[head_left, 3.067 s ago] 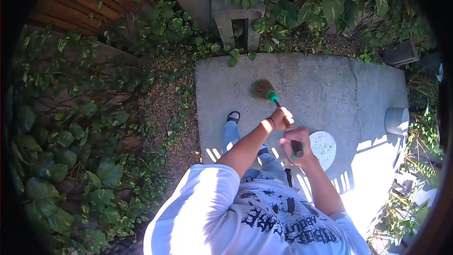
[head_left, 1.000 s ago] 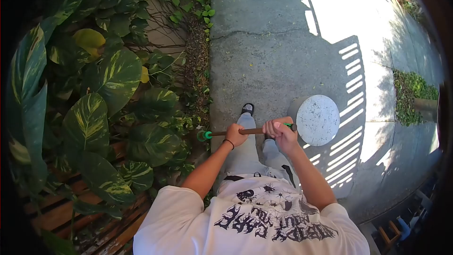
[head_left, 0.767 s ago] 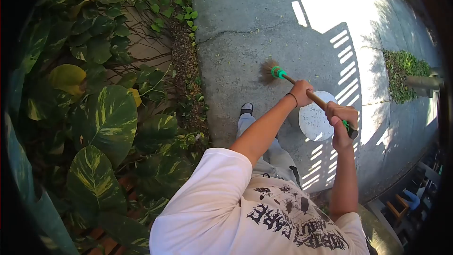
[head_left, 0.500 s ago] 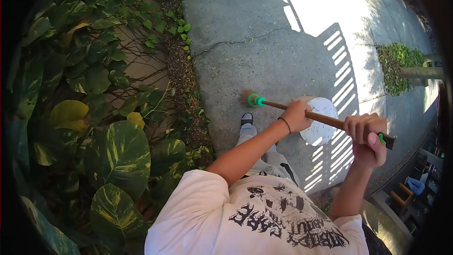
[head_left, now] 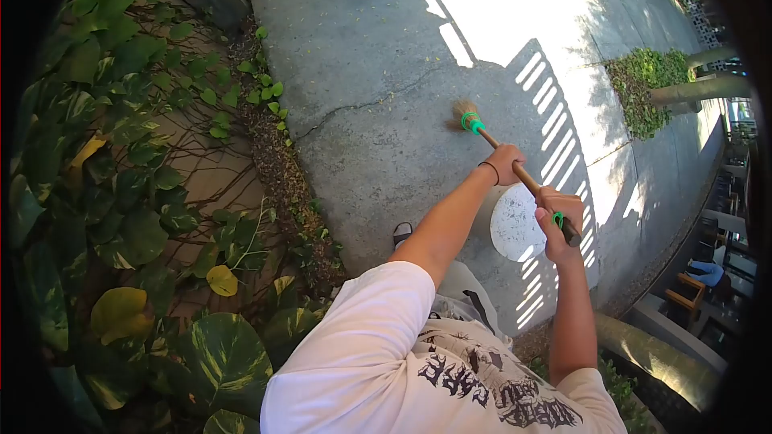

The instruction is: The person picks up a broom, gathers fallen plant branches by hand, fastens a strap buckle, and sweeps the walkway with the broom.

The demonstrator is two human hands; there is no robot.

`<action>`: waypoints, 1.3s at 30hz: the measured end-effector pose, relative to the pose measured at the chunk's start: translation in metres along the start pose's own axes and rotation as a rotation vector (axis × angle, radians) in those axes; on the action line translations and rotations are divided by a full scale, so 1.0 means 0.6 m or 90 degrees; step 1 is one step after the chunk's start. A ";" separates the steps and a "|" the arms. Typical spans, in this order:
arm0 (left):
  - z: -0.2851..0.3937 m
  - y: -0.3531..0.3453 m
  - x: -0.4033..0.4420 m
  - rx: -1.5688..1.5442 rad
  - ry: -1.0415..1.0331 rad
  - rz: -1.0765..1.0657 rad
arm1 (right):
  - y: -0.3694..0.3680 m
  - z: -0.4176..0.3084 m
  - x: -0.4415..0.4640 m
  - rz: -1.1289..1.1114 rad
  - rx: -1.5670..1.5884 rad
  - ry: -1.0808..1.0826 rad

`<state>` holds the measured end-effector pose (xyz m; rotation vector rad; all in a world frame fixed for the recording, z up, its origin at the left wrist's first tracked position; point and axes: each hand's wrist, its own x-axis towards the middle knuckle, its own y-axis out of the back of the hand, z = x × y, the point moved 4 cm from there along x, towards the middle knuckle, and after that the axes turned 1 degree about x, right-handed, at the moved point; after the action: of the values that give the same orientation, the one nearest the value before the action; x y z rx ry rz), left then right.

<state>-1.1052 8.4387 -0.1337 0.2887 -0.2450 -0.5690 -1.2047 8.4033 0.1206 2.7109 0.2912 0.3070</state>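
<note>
Butt (head_left: 572, 239): showing just behind the right hand (head_left: 560, 210), whose fingers are clamping the broom (head_left: 527, 178).
Shaft (head_left: 487, 137): slanting forward and leftward through 2 hands.
Left hand (head_left: 505, 162): wrapping its fingers around the shaft; it is gripping nearer the bristles than the right.
Bristles (head_left: 463, 116): pointing forward and left from the left hand's fingers; whether they are touching concrete (head_left: 354, 169), cannot tell.
Block (head_left: 515, 225): standing left of the right hand in view, its round top showing white.
Crack (head_left: 354, 106): running across the concrete, left of the bristles.
</note>
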 end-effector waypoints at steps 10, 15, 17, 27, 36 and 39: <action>0.075 0.071 -0.178 0.093 0.288 0.066 | 0.109 0.039 0.019 0.001 0.547 -0.104; -0.205 0.207 -0.344 0.256 0.480 0.072 | -0.171 0.277 0.051 -0.110 0.628 -0.130; -0.235 0.222 -0.222 0.273 0.440 -0.002 | -0.156 0.326 0.102 -0.090 0.586 -0.137; 0.065 -0.081 0.498 -0.012 -0.099 -0.055 | 0.430 0.165 0.236 0.174 0.101 0.052; -0.050 0.243 0.314 0.219 0.240 0.024 | 0.273 0.231 0.413 -0.026 0.495 -0.056; -0.191 0.392 0.179 0.228 0.385 0.102 | 0.060 0.346 0.480 -0.060 0.533 -0.076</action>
<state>-0.8672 8.5905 -0.1463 0.7627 0.2186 -0.2561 -0.8719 8.3668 -0.0018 3.4933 0.6246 -0.0264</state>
